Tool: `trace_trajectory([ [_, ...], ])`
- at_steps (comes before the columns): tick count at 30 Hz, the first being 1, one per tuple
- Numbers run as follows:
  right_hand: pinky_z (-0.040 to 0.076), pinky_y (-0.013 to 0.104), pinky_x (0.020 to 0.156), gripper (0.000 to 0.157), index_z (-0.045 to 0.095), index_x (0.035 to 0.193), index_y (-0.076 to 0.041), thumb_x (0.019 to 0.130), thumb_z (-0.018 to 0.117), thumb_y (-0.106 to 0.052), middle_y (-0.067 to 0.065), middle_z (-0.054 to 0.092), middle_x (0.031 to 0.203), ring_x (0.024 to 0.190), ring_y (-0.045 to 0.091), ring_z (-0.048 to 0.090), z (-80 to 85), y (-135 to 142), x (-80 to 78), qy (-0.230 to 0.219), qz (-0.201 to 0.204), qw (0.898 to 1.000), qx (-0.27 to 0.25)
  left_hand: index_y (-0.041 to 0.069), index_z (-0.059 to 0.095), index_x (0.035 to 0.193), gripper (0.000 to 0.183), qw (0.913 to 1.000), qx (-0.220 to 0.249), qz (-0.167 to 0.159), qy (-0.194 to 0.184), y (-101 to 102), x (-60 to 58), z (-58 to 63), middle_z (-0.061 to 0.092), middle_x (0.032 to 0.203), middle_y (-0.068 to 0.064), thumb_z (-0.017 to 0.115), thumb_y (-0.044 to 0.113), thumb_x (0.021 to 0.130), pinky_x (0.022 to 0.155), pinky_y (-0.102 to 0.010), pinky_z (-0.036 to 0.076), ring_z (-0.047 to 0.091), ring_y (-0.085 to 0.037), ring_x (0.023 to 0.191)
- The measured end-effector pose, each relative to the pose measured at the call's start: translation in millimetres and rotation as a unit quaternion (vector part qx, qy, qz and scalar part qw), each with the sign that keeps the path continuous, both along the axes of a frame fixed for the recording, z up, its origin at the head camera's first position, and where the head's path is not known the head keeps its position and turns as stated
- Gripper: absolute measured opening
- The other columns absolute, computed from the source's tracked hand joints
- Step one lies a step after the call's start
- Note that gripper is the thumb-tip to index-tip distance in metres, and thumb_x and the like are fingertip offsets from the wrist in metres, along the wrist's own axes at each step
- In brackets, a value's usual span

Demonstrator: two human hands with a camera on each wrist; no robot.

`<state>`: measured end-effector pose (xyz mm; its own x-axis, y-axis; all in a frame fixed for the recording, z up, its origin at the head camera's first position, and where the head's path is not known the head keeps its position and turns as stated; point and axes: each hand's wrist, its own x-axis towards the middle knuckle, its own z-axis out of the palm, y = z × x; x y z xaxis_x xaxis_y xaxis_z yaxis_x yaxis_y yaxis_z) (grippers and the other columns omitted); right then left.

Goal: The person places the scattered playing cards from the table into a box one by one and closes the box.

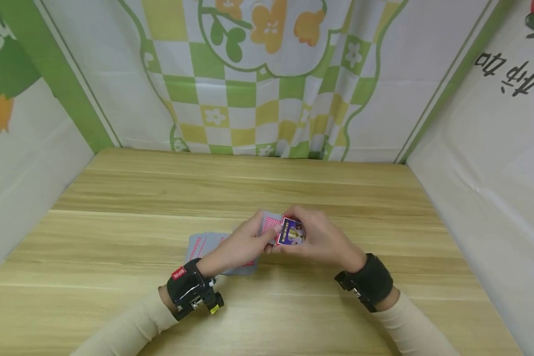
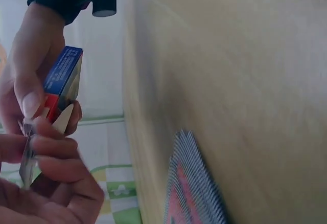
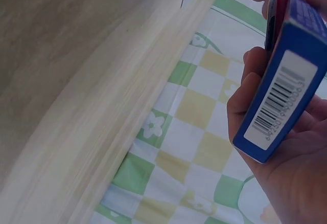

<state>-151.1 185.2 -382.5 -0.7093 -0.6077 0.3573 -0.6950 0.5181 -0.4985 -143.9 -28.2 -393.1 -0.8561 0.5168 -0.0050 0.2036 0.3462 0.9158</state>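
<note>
Above the table, my right hand (image 1: 325, 240) grips a small blue and red playing card box (image 1: 292, 232) by its sides. A white barcode panel on the box end (image 3: 281, 93) shows in the right wrist view. At the box's other end, my left hand (image 1: 242, 244) pinches playing cards (image 1: 271, 222) with red patterned backs; how many cannot be told. In the left wrist view a card edge (image 2: 26, 157) lies between the left thumb and fingers, and a pale flap (image 2: 63, 119) stands at the box mouth. Face-down playing cards (image 1: 197, 247) lie spread on the table, partly under my left forearm.
The wooden table (image 1: 160, 188) spans the space below both hands. A green and yellow checked curtain (image 1: 242, 94) hangs along its back edge, with white cloth walls (image 1: 485, 148) at the sides. Black camera straps (image 1: 374, 279) sit on both wrists.
</note>
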Motion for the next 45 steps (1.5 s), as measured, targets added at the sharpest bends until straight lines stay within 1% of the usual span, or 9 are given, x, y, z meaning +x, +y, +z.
trace_trajectory([
  [7,0.052,0.024,0.055,0.060,0.055,0.112,-0.009,0.067,0.083,-0.038,-0.004,0.062,0.090,0.070,0.003,0.055,4.1,4.7,-1.8,-0.002,-0.027,1.000,-0.011,0.008,0.053,0.112,0.023,0.9973,0.042,0.056,-0.021,-12.1,-8.7,12.7,0.060,0.081,-0.011,0.045,0.028,0.102,0.049,-0.028,0.037,0.051,-0.030,0.066],
  [10,0.053,0.023,0.056,0.061,0.055,0.112,-0.011,0.068,0.081,-0.043,-0.005,0.062,0.091,0.071,0.003,0.056,5.4,5.4,-1.5,-0.003,-0.028,1.000,-0.011,0.009,0.058,0.106,0.019,0.9982,0.039,0.041,-0.020,-15.4,-11.0,13.4,0.059,0.081,-0.009,0.051,0.025,0.099,0.048,-0.027,0.036,0.049,-0.035,0.069],
  [15,0.053,0.024,0.058,0.059,0.055,0.111,-0.012,0.069,0.080,-0.043,-0.005,0.061,0.092,0.073,0.006,0.058,4.7,4.6,-0.4,-0.001,-0.017,1.000,-0.013,0.014,0.062,0.100,0.017,0.9995,0.029,0.007,-0.004,-13.1,-11.4,9.0,0.059,0.081,-0.010,0.056,0.029,0.096,0.050,-0.027,0.035,0.048,-0.023,0.065],
  [23,0.052,0.023,0.054,0.058,0.054,0.111,-0.011,0.069,0.081,-0.042,-0.004,0.061,0.088,0.069,0.004,0.055,5.9,0.5,3.0,-0.003,-0.005,1.000,-0.015,0.018,0.063,0.093,0.020,0.9994,0.027,0.022,-0.007,-6.2,-8.3,3.7,0.060,0.078,-0.006,0.063,0.038,0.090,0.049,-0.028,0.034,0.049,-0.018,0.066],
  [26,0.052,0.023,0.052,0.057,0.054,0.110,-0.011,0.070,0.080,-0.044,-0.004,0.060,0.086,0.067,0.004,0.055,6.3,-0.7,4.6,-0.001,-0.001,1.000,-0.012,0.013,0.062,0.094,0.019,0.9993,0.027,0.022,-0.009,-2.8,-1.5,10.7,0.060,0.078,-0.008,0.063,0.032,0.092,0.048,-0.027,0.034,0.048,-0.019,0.064],
  [31,0.052,0.023,0.052,0.059,0.054,0.111,-0.011,0.070,0.079,-0.046,-0.005,0.060,0.086,0.068,0.004,0.055,5.1,-0.4,4.7,-0.007,-0.011,1.000,-0.004,0.016,0.063,0.094,0.014,0.9980,-0.016,0.024,0.057,-6.7,-0.2,16.5,0.062,0.079,-0.006,0.059,0.030,0.094,0.048,-0.029,0.037,0.051,-0.017,0.065],
  [34,0.052,0.023,0.054,0.062,0.054,0.113,-0.012,0.070,0.078,-0.049,-0.005,0.061,0.088,0.069,0.003,0.055,4.4,0.8,3.8,-0.010,-0.021,1.000,-0.002,0.020,0.066,0.094,0.011,0.9862,-0.081,0.023,0.143,-15.7,-12.0,10.7,0.063,0.077,0.001,0.062,0.030,0.092,0.050,-0.030,0.043,0.053,-0.013,0.068],
  [37,0.052,0.022,0.055,0.063,0.054,0.113,-0.013,0.069,0.077,-0.051,-0.007,0.061,0.089,0.070,0.002,0.055,4.5,2.0,2.5,-0.011,-0.029,1.000,0.000,0.017,0.068,0.098,0.016,0.9639,-0.154,0.023,0.216,-25.7,-23.0,7.1,0.062,0.078,0.005,0.066,0.029,0.089,0.054,-0.031,0.047,0.054,-0.010,0.071],
  [45,0.052,0.023,0.056,0.062,0.055,0.112,-0.014,0.068,0.078,-0.051,-0.008,0.060,0.088,0.070,0.002,0.055,3.8,3.1,1.6,-0.015,-0.034,0.999,0.002,0.002,0.068,0.108,0.042,0.9219,-0.296,-0.019,0.249,-43.8,-32.2,3.9,0.065,0.106,-0.010,0.076,0.030,0.077,0.081,-0.042,0.049,0.053,-0.026,0.101],
])
